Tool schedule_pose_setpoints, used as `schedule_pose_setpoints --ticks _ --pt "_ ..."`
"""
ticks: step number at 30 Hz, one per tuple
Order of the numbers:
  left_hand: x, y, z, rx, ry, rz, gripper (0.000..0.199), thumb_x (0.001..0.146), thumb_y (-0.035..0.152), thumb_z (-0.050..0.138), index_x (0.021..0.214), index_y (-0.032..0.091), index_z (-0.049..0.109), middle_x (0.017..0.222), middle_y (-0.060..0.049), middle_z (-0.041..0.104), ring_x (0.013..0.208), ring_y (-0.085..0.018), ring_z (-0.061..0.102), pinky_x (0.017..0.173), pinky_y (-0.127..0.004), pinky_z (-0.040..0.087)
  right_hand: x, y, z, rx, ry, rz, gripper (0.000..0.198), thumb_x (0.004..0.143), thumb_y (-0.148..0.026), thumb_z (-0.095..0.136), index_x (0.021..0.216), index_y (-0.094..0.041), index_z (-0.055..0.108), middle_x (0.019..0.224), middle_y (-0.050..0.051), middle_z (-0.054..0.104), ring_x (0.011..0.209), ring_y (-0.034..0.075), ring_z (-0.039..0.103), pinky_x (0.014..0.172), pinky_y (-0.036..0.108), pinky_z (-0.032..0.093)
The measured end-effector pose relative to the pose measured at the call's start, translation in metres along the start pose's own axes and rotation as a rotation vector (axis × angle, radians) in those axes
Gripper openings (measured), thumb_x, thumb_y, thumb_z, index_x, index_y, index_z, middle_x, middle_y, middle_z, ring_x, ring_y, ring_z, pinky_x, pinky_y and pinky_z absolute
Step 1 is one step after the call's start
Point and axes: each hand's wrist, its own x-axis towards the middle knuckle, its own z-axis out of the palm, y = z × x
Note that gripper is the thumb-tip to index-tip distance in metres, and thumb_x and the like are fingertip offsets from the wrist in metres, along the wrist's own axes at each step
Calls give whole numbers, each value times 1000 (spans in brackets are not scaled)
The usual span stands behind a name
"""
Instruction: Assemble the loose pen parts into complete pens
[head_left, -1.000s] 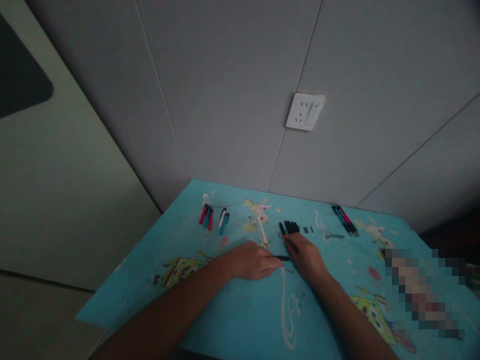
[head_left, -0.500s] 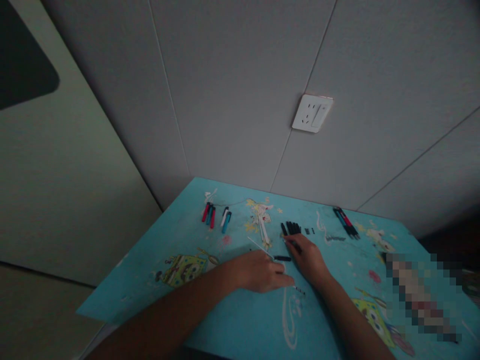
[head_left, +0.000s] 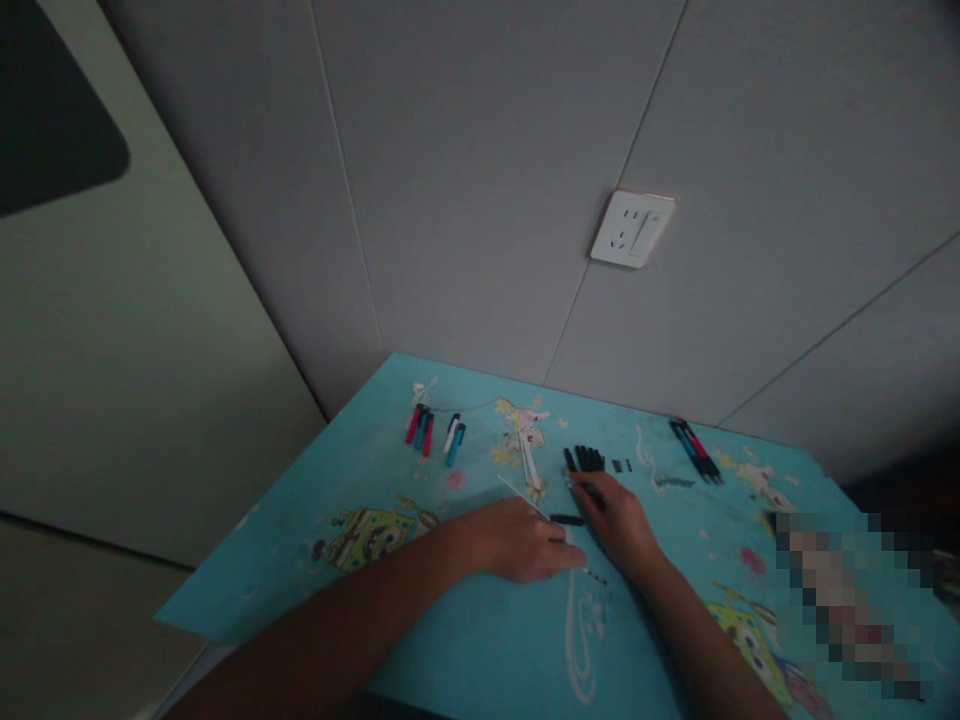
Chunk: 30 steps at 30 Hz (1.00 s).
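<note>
A black pen piece (head_left: 567, 519) lies on the blue tabletop (head_left: 457, 640) between the left hand (head_left: 521, 540) and the right hand (head_left: 615, 515), whose fingers (head_left: 565, 559) are bent, though whether either grips anything I cannot tell.

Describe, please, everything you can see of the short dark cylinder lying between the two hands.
The short dark cylinder is slender and straight and looks like plastic; no markings show. It lies flat on the turquoise table, nearly crosswise in the view. Its left end is close to the left hand, though contact is unclear; its right end is near the right hand.
</note>
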Motion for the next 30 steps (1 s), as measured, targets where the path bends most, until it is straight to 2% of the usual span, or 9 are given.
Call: schedule_pose_setpoints --ticks 4,8,13,16,20,25,27,30 --pt "-1 0 4 0 -2 12 21 92 32 49 109 32 61 80 3 69 62 -16 65 49 -26 42 14 -16 6 9 -40 -85 21 95 -28 49 107 -23 65 100 7 69 92 21 65 85 34 51" --pt "-1 1 7 -17 -9 11 21 92 33 48 108 33 62 79 3 70 62 -16 65 52 -27 43 44 -35 20 -31 -84 -217 20 94 -22 49 103 -21 67 96 7 69 90 20 64 86 34 50" --pt "-1 -4 2 -13 -25 -18 19 94 29 46 97 28 64 77 3 70 60 -17 65 50 -28 41 77 -48 40 -67 -99 -282 16 90 -18 56 97 -22 70 94 6 71 92 20 63 86 34 50" --pt "-2 -8 -2 -21 -28 -26 19 93 28 46 95 26 65 78 2 71 62 -17 66 50 -28 42 84 -50 41 -45 -123 -322 16 89 -18 57 96 -22 71 94 6 72 93 20 64 88 37 49" --pt "-3 -11 -2 -48 -14 -55 17 92 28 50 100 26 64 79 2 71 64 -16 67 53 -26 44 64 -39 17 1 -94 -306 21 92 -21 53 104 -23 70 111 8 68 104 22 62 93 41 48" --pt "-6 -15 1 -35 -23 -73 21 92 31 50 109 30 61 85 2 70 67 -16 66 53 -25 44 1 -11 -20 85 -109 -143 20 93 -30 52 103 -26 68 105 8 68 100 25 62 89 43 51" --pt "-7 -20 1 -21 -31 -74 26 92 31 49 117 30 58 88 1 70 69 -16 66 54 -25 45 -16 -5 -25 81 -142 -123 20 91 -33 56 106 -27 68 107 9 67 102 26 62 90 44 52" --pt "-12 -31 -1 -13 -7 -146 30 94 30 47 123 28 56 94 -2 69 77 -17 67 61 -25 47 -22 -4 -23 32 -180 -166 22 88 -35 61 108 -28 69 110 9 66 103 26 61 91 44 51"
